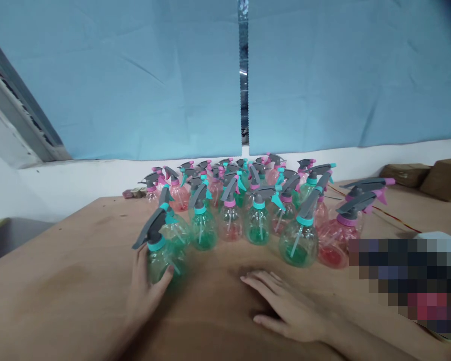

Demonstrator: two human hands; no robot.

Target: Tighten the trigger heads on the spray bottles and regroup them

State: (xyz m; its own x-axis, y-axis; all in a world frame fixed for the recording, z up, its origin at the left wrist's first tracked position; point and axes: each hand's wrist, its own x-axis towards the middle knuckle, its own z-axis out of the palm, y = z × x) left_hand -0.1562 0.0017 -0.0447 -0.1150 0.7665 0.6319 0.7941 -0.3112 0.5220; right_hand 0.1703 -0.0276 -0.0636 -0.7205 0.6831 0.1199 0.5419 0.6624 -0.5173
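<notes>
My left hand (150, 288) is wrapped round the body of a green spray bottle (161, 260) with a teal collar and grey trigger head, at the front left of the group. The bottle leans slightly and its lower part is blurred. My right hand (285, 306) rests low over the table with its fingers stretched out, holding nothing. Closest to it are a green spray bottle (298, 248) and a pink spray bottle (334, 243). Between the hands, farther back, stand another green bottle (258, 225) and a pink-collared clear bottle (230, 223).
Several more pink and green spray bottles crowd the back of the wooden table (78, 250). Brown cardboard boxes (445, 178) sit at the back right, near a thin red-yellow cord (393, 216). A blue curtain (154, 75) hangs behind. A pixelated patch covers the right side.
</notes>
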